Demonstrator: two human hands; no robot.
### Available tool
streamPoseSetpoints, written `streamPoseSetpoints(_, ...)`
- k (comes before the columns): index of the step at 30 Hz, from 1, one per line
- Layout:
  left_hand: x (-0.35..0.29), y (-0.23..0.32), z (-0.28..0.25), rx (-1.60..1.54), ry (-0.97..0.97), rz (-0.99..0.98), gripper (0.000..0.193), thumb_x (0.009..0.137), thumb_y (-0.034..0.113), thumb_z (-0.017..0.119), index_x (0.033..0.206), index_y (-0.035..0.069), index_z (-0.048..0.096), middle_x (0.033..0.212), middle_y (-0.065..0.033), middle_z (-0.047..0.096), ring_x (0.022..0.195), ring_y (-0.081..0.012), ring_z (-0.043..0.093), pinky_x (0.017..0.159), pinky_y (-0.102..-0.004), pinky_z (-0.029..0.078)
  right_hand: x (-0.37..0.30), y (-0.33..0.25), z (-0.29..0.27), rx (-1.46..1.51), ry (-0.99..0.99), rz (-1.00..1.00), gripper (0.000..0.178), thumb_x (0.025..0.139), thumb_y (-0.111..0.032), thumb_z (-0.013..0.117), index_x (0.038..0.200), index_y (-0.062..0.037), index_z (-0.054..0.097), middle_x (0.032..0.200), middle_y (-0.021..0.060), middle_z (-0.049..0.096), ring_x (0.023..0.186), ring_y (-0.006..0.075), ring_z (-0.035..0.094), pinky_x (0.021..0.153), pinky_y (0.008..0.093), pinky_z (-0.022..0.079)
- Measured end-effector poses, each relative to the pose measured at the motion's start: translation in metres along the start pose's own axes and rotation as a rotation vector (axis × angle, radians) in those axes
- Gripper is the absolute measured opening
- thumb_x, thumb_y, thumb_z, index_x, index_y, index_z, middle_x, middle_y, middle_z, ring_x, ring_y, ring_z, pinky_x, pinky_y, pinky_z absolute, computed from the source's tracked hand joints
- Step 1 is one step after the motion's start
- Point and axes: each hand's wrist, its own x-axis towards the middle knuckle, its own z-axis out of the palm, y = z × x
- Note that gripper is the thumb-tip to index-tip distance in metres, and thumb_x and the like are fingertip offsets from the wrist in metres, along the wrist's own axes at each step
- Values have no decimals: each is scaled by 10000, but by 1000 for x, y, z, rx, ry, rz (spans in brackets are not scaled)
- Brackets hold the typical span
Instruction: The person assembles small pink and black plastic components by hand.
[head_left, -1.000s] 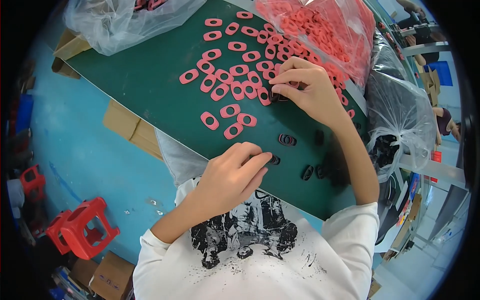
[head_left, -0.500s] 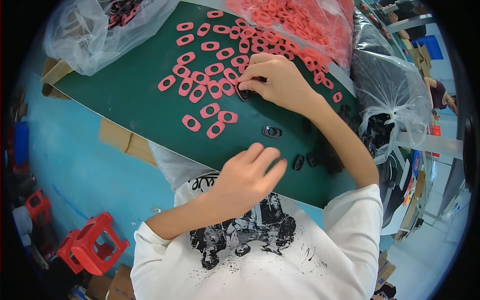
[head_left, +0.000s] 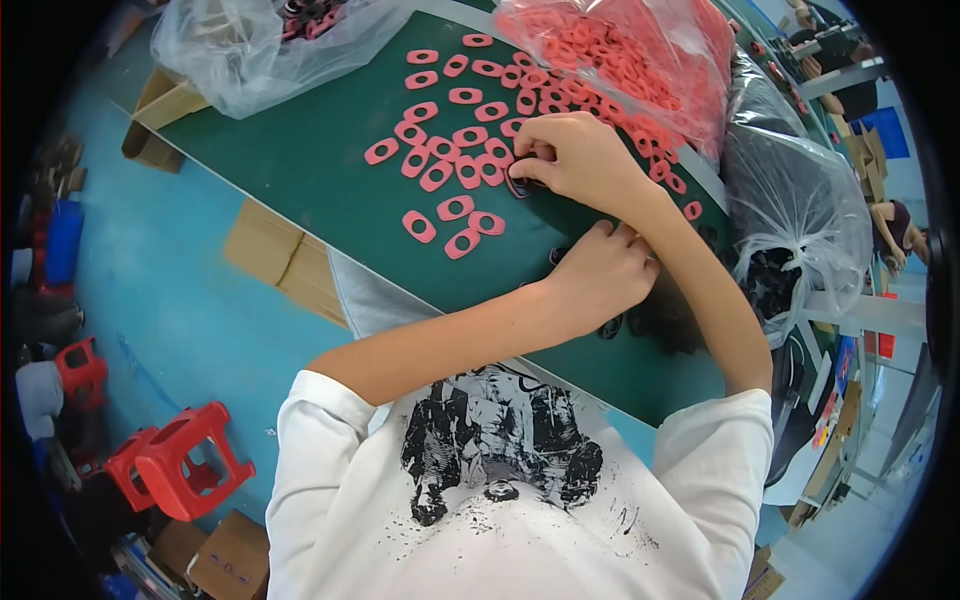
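Just above the middle of the frame, the black part (head_left: 519,188) sits at the edge of the pink rings (head_left: 426,186), a pink rim visible on its left side. The right hand (head_left: 580,158) has thumb and forefinger clamped on it; whether it touches the table (head_left: 300,160) cannot be told. Assessed risk: uneven pressure could tilt the part; a slip could shove neighbouring rings. The left hand (head_left: 605,282) lies against or just beside the right forearm (head_left: 690,265), fingertips hidden, grip undetermined; a bump between arms could break the hold. Below, its wrist could sweep a loose black piece (head_left: 611,327) aside.
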Motion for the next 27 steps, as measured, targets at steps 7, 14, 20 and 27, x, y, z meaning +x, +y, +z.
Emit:
streamPoseSetpoints(7, -18, 22, -46, -52, -62, -83, 229, 689, 72, 645, 903, -2, 609, 976, -103, 547, 924, -268, 540, 760, -335, 448, -6, 8, 4, 41, 62, -88, 130, 786, -176, 727, 810, -63, 667, 679, 60, 626, 625, 225, 602, 594, 345, 465)
streamPoseSetpoints(14, -60, 0, -67, -354, 334, -198, 392, 671, -63, 679, 1053, 7, 619, 955, -95, 556, 780, -256, 574, 675, -332, 515, -13, 10, 7, 12, 91, -106, 118, 836, -164, 686, 881, -59, 658, 760, 77, 660, 696, 248, 645, 628, 341, 498)
streamPoseSetpoints(20, -126, -24, -103, -533, 512, -727, 397, 756, -89, 702, 1131, 28, 643, 1015, -89, 621, 741, -133, 618, 645, -240, 505, -14, -3, 11, -282, 137, -248, 135, 841, -171, 679, 911, -58, 652, 811, 77, 634, 718, 275, 640, 647, 369, 516)
streamPoseSetpoints(27, -130, -40, -109, -663, 466, -878, 183, 797, -75, 695, 955, -24, 617, 851, -34, 623, 749, -87, 614, 627, -224, 502, -19, -6, 11, -189, 271, -203, 141, 781, -64, 694, 913, -55, 647, 891, 58, 612, 758, 238, 638, 633, 335, 510)
